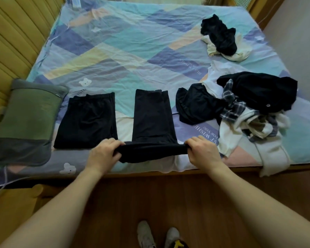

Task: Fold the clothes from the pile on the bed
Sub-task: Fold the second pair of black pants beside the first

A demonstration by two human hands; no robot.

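A long black garment (151,115) lies flat on the bed, running away from me near the front edge. Its near end is lifted and rolled over. My left hand (104,153) grips that end's left corner and my right hand (203,151) grips the right corner. To the left lies a folded black garment (87,120). On the right sits the unfolded pile (240,108) of black, white and plaid clothes, with a white piece hanging over the bed's edge.
A smaller heap of black and cream clothes (222,40) lies at the far right of the patterned bedsheet (123,51). A green-grey pillow (25,119) rests at the left by the padded headboard (11,36). Wooden floor and my shoes (157,235) are below.
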